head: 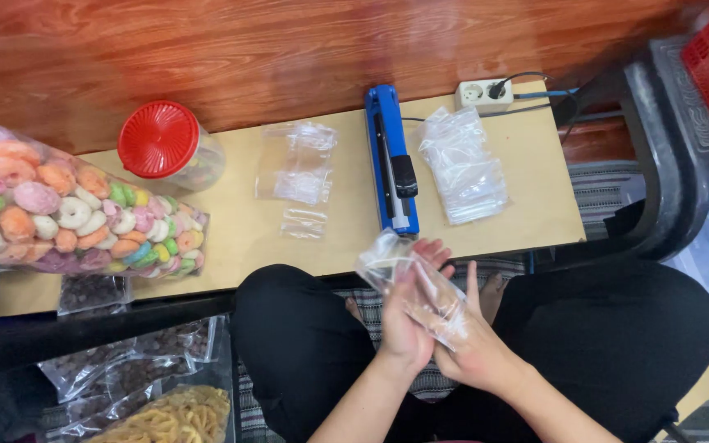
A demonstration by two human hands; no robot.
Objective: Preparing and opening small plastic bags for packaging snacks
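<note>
Clear plastic, a small empty bag (412, 289), lies pressed between your left hand (408, 316) and right hand (473, 340), just in front of the blue heat sealer (391, 160) on the counter (240, 238). Your fingers (430, 250) lie flat against the film, not clenched. The slick bag could slip from your palms, or cling shut.
</note>
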